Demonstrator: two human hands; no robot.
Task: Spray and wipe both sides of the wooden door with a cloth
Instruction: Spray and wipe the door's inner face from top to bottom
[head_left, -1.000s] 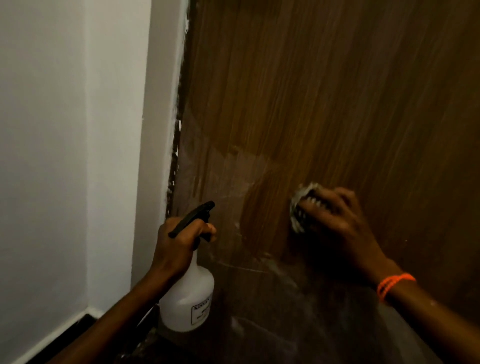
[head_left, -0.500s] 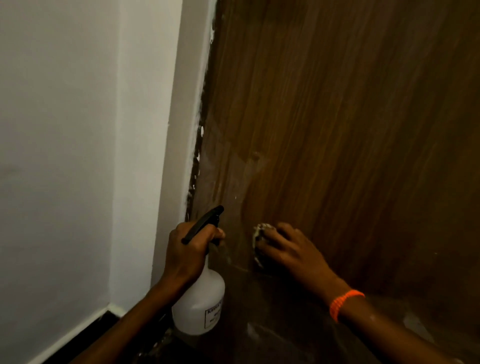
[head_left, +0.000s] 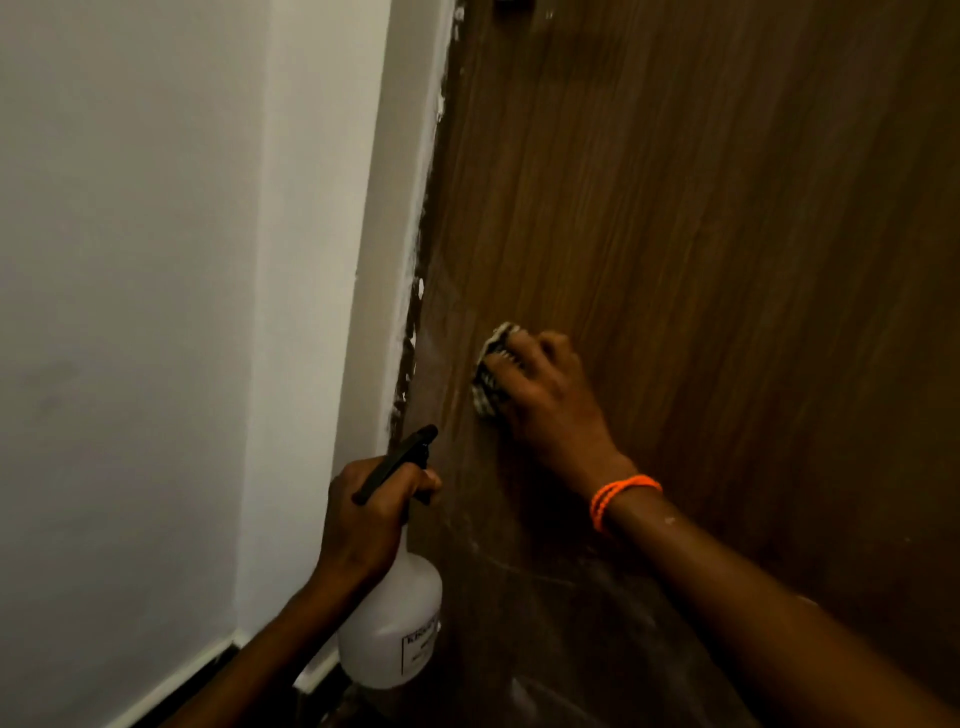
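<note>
Right hand (head_left: 545, 400) with cloth (head_left: 491, 371) on door (head_left: 727, 260), beside white wall (head_left: 130, 312).

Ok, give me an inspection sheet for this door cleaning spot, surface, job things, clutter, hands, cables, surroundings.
Surface: wooden door, brown grain; pale streaks and smears low down.
Job's things: cloth pressed on the door near its left edge; white spray bottle with black trigger, held upright.
Clutter: nothing seen.
Hands: left hand grips the bottle's neck; right hand holds the cloth against the door, orange band on the wrist.
Cables: nothing seen.
Surroundings: white wall to the left, chipped paint along the frame, white skirting below.
</note>
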